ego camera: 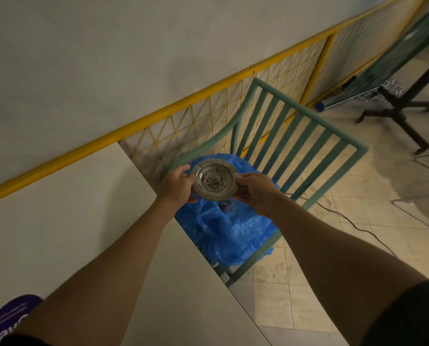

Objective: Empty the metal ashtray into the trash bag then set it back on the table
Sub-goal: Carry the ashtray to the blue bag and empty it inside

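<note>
Hovering above the blue trash bag [223,228], just beyond the bench [66,221] edge, the metal ashtray [214,180] is gripped level by left hand [177,184] and right hand [254,191] fingers; ash is seen inside.

A green slatted chair [291,136] stands against a yellow railing [138,126] with a wire lattice below its top bar. Beyond the railing rises a plain pale wall [108,46]. A thin black cable [353,221] trails across the beige tiled floor [358,196]. Farther off stands a black table base [398,113] (its top is dark green). A purple disc [11,318] with white lettering lies at the lower left corner.
</note>
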The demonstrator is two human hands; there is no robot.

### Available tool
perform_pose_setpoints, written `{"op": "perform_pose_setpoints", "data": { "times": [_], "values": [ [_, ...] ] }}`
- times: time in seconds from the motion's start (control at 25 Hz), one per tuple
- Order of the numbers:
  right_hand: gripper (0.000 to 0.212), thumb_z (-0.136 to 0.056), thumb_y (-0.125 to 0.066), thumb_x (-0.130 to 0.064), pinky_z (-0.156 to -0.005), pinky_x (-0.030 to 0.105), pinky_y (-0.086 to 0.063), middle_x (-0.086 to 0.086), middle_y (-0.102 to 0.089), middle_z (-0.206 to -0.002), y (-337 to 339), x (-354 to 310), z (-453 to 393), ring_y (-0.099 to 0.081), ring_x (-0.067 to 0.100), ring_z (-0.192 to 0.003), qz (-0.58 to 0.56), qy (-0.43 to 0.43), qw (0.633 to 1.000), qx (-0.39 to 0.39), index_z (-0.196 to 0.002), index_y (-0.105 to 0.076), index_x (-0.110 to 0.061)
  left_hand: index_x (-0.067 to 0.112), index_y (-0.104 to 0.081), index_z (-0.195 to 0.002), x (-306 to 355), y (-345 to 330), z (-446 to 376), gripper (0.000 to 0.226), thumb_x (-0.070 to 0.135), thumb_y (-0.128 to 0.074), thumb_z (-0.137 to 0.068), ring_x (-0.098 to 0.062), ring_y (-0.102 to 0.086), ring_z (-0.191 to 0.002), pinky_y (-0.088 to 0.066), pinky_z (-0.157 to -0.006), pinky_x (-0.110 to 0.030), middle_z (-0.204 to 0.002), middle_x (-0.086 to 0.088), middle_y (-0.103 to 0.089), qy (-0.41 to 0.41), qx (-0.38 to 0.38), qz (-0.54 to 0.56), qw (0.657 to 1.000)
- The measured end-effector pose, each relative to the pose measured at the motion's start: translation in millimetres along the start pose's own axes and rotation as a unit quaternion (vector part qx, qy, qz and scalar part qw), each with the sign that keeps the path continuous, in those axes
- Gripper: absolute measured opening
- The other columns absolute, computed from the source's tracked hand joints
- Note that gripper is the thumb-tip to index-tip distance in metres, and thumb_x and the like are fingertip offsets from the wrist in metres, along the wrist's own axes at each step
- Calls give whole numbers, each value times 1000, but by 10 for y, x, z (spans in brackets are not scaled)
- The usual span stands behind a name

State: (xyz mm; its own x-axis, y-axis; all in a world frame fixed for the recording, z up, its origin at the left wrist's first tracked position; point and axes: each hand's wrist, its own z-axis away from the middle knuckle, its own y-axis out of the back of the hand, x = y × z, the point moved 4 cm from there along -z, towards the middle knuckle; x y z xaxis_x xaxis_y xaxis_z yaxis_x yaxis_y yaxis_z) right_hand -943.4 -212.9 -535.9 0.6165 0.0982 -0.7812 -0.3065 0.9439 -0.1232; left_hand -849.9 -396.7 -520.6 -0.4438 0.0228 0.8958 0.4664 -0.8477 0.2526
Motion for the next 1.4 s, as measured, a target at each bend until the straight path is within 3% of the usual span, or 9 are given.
{"op": "perform_pose_setpoints", "data": {
  "times": [0.12,0.2,0.44,0.56,0.76,0.96,1.08,1.32,1.4],
  "values": [
    [15,-98,-57,-10,-54,29,-59,10,-74,-78,197,79,-148,-73,17,-63,-8,-6,1000,20,-89,-68,-7,12,-44,-143,-201,-62,-140,47,21,-47,-97,-19,-60,-91,-51,-82,-40,-99,2,-60,-30,18,-101,994],
    [13,-98,-57,-9,-51,28,-58,11,-74,-80,300,124,-243,-74,17,-63,-17,-10,999,31,-90,-67,-7,13,-47,-141,-346,-62,-219,47,25,-47,-96,-16,-54,-95,-40,-85,-33,-104,1,-60,-52,34,-190,980],
    [9,-97,-59,-8,-55,30,-60,9,-76,-74,497,277,-601,-75,20,-71,-31,-11,998,55,-96,-67,-4,8,-60,-128,-758,-126,-512,41,28,-52,-93,-30,-63,-101,-51,-90,-42,-107,-13,-70,-147,43,-361,920],
    [7,-96,-60,-7,-60,32,-62,7,-76,-69,565,338,-791,-75,21,-71,-33,-8,997,67,-91,-66,-6,9,-62,-123,-959,-178,-639,38,30,-53,-92,-31,-61,-100,-51,-90,-47,-107,-13,-69,-149,23,-397,905],
    [8,-95,-61,-5,-56,29,-61,5,-77,-66,634,428,-1082,-75,19,-66,-27,2,997,78,-89,-65,-7,19,-64,-104,-1186,-228,-654,34,44,-47,-88,-21,-59,-85,-51,-74,-39,-90,0,-69,-202,61,-467,859],
    [11,-95,-61,-6,-59,30,-60,4,-76,-66,664,466,-1219,-75,17,-65,-13,19,995,92,-86,-66,-9,20,-62,-88,-1182,-216,-649,24,42,-51,-86,-18,-55,-69,-44,-60,-32,-75,2,-63,-210,78,-454,862],
    [10,-94,-63,-8,-60,29,-60,11,-75,-79,692,402,-1245,-75,21,-71,15,49,992,114,-85,-66,-9,21,-57,-76,-1171,-211,-620,21,38,-55,-86,-17,-51,-58,-36,-52,-28,-64,3,-57,-208,83,-447,866],
    [14,-90,-69,-16,-47,15,-53,8,-75,-80,762,203,-1225,-73,14,-63,163,143,955,203,-77,-69,-20,21,-58,-78,-1173,-223,-628,22,40,-54,-87,-18,-55,-56,-41,-50,-28,-63,2,-62,-200,81,-454,865],
    [15,-89,-69,-16,-46,16,-53,8,-74,-78,745,171,-1222,-74,17,-65,208,178,938,215,-74,-68,-21,20,-59,-79,-1181,-214,-626,23,40,-53,-87,-18,-55,-56,-39,-50,-27,-63,1,-64,-204,85,-454,863]
  ]
}}
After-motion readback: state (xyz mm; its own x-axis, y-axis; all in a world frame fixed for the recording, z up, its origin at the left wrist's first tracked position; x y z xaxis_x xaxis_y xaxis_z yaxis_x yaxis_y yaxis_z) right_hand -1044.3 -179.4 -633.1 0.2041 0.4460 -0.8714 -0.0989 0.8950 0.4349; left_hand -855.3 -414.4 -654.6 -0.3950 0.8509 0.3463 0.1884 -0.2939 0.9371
